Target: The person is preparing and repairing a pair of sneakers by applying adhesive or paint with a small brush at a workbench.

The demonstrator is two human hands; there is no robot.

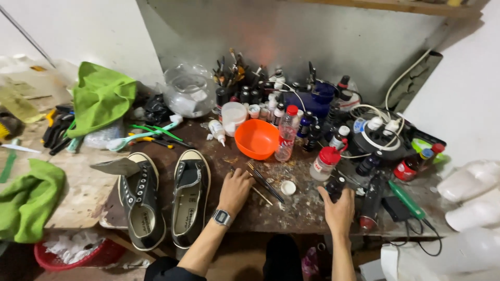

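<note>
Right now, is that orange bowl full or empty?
Empty. The orange bowl stands upright on the bench, and its inside shows only bare orange, nothing lying in it.

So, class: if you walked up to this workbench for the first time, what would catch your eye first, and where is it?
Likely the bright orange bowl at the bench's centre, before a crowd of small bottles and brushes. Next, the pair of black sneakers lying side by side at the front left. The left hand rests beside them near thin brushes, while the right hand touches a small dark bottle.
</note>
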